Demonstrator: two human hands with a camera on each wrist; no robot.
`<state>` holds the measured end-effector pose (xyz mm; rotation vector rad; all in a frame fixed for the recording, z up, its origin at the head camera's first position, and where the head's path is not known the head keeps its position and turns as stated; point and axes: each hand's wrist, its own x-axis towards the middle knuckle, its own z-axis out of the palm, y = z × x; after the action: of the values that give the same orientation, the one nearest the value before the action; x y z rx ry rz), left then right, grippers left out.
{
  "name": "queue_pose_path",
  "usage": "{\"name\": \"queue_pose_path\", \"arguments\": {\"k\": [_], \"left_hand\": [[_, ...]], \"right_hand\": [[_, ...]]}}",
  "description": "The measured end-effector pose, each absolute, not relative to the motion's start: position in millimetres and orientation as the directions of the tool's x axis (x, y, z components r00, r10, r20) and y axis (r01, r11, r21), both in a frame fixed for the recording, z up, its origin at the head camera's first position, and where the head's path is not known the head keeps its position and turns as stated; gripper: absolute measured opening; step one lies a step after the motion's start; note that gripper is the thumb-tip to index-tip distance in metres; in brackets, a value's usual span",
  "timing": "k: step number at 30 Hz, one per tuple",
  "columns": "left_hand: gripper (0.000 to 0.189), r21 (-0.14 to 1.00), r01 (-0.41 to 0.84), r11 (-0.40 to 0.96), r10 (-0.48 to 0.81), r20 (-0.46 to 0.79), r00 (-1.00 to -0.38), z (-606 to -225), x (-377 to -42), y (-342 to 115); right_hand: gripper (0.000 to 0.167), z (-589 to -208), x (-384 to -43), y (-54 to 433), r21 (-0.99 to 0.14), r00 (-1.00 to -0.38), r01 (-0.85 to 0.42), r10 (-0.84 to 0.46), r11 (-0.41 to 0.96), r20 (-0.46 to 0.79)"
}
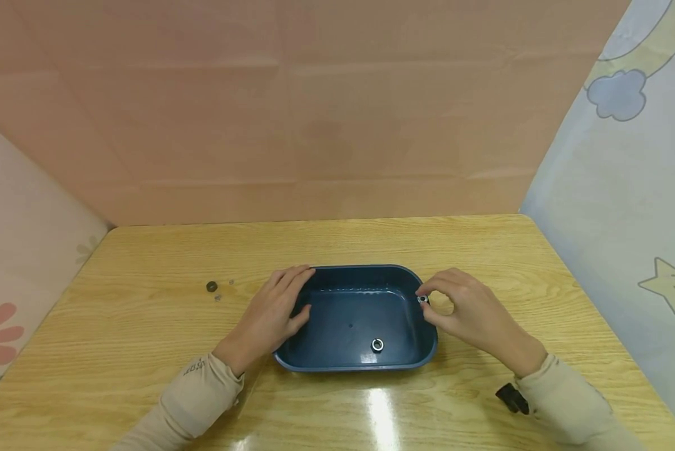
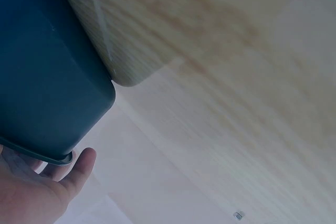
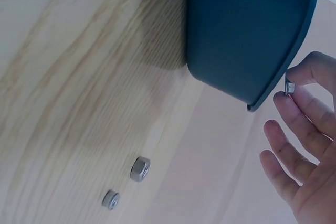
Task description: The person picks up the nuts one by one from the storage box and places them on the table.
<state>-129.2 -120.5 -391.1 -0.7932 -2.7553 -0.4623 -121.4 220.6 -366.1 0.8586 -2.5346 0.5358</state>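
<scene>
A dark blue plastic tub [image 1: 337,368] stands on the table, with one metal nut [image 1: 377,345] lying inside near its front wall. My left hand [image 1: 272,310] rests over the tub's left rim, fingers fairly straight toward the far corner and thumb over the inside. At the right rim, my right hand [image 1: 473,307] pinches a small metal nut [image 3: 290,87] between thumb and index finger. Its other fingers are spread apart in the right wrist view. Two more nuts, a larger one [image 3: 140,169] and a smaller one [image 3: 111,200], lie on the table beyond the tub in that view.
Left of the tub lie a dark nut [image 1: 211,286] and two small metal pieces, one nearer [image 1: 218,297] and one farther [image 1: 231,282]. A black object [image 1: 512,398] shows beside the right sleeve. Covered walls enclose the wooden table [image 1: 146,351] at the back and sides.
</scene>
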Motion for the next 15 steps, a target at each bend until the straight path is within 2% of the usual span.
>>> {"name": "queue_pose_path", "arguments": {"k": [8, 15], "left_hand": [[0.063, 0.23, 0.55, 0.803, 0.474, 0.315, -0.823, -392.0, -129.5, -121.0], [0.063, 0.23, 0.55, 0.803, 0.473, 0.313, -0.823, -391.4, -130.3, -120.8]], "right_hand": [[0.019, -368.1, -122.9, 228.0, -0.219, -0.71, -0.65, -0.479, 0.728, 0.515], [0.021, -368.0, -121.4, 235.8, -0.215, -0.73, -0.624, -0.463, 0.751, 0.503]]}}
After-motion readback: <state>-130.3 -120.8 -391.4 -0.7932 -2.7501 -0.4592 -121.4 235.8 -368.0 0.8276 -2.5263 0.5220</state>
